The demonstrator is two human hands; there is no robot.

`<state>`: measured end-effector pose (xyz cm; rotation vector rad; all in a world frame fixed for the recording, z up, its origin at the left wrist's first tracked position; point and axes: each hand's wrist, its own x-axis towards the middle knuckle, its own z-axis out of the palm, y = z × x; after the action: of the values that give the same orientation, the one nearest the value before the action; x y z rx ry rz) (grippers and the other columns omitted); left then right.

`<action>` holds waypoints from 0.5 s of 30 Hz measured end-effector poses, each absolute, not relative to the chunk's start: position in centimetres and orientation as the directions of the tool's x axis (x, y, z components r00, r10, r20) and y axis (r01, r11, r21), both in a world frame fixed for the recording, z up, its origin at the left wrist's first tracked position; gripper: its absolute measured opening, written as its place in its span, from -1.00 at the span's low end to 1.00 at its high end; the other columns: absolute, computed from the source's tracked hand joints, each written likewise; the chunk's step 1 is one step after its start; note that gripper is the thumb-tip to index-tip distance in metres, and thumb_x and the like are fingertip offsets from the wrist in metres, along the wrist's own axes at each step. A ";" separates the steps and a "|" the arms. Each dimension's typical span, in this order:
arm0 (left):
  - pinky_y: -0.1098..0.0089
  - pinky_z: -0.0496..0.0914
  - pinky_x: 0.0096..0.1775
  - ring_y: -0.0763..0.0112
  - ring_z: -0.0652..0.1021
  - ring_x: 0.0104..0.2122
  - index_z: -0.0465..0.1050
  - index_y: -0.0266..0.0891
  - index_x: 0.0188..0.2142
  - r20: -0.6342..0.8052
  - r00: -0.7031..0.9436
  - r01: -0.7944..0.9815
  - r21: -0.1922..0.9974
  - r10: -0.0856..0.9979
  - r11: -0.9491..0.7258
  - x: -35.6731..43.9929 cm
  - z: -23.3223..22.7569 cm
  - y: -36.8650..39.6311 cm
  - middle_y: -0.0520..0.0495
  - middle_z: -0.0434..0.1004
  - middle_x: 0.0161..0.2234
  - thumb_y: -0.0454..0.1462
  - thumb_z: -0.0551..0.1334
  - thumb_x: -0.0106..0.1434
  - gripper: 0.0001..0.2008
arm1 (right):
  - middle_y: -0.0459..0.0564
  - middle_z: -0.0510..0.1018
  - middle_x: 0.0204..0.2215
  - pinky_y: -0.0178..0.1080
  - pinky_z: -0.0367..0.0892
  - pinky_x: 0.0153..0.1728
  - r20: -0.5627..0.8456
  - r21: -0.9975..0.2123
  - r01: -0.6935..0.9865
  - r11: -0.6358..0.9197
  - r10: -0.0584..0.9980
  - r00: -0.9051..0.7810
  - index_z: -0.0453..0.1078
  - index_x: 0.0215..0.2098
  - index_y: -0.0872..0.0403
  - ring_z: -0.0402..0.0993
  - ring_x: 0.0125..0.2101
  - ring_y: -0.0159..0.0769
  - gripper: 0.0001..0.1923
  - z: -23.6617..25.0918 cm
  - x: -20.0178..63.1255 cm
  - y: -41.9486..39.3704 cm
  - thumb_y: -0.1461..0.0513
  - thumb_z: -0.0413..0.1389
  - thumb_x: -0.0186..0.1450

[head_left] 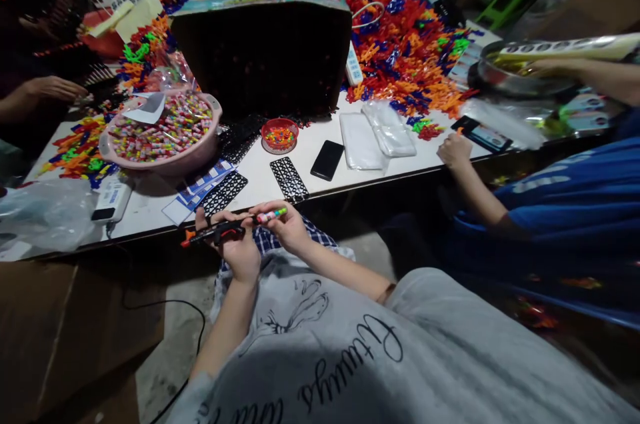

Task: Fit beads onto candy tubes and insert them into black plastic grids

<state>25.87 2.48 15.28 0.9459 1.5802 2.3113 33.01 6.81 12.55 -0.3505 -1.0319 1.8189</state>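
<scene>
In the head view, my left hand [241, 252] is closed around a black toy gun [210, 235] with an orange-red tip pointing left. My right hand [291, 232] pinches a small clear tube of coloured candies [273, 215] at the rear end of the toy gun. Whether the tube is inside the gun or only touching it, I cannot tell. Both hands are above my lap, just in front of the table edge. Nearest to them on the table lie two black perforated plastic sheets, one [289, 179] ahead of my right hand and another [223, 193] ahead of my left.
A pink basin [216, 119] full of candy tubes stands left. Behind the red basket [280, 125] of small coloured pieces lies a dark open box [260, 57]. A phone [327, 160] and plastic bags [363, 142] lie right. Colourful plastic parts [400, 44] are heaped behind; co-workers' hands are at both sides.
</scene>
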 end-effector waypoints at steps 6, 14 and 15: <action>0.41 0.46 -0.21 0.55 0.39 -0.42 0.30 -0.03 0.02 0.337 -0.784 0.144 0.916 0.521 -0.376 24.4 13.7 3.3 0.07 0.17 -0.31 -0.08 0.40 0.09 -0.47 | -0.07 0.61 -0.35 -0.17 0.45 -0.10 0.048 -0.808 -0.540 -0.234 0.888 -0.457 0.37 -0.33 0.02 0.57 -0.23 -0.26 -0.58 11.6 31.5 7.5 -0.05 0.36 0.05; 0.48 0.48 -0.28 0.62 0.39 -0.50 0.27 0.04 0.07 0.331 -0.747 0.064 0.899 0.577 -0.433 22.4 13.9 5.7 0.12 0.17 -0.34 -0.06 0.43 0.05 -0.39 | -0.05 0.61 -0.29 -0.15 0.44 -0.06 0.045 -0.855 -0.477 -0.204 0.887 -0.460 0.43 -0.32 0.00 0.55 -0.21 -0.27 -0.63 10.7 29.9 9.5 -0.06 0.32 0.09; 0.48 0.48 -0.29 0.62 0.39 -0.51 0.27 0.04 0.08 0.323 -0.737 0.053 0.903 0.593 -0.426 21.7 13.8 5.9 0.12 0.19 -0.34 -0.04 0.44 0.03 -0.36 | -0.05 0.61 -0.26 -0.16 0.42 -0.03 0.100 -0.863 -0.478 -0.162 0.873 -0.478 0.46 -0.30 -0.01 0.54 -0.17 -0.28 -0.68 10.7 30.0 9.9 -0.03 0.29 0.15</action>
<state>21.67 5.86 13.82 0.9043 1.4392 2.2180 30.04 9.86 10.70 -0.5362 -1.1136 1.7964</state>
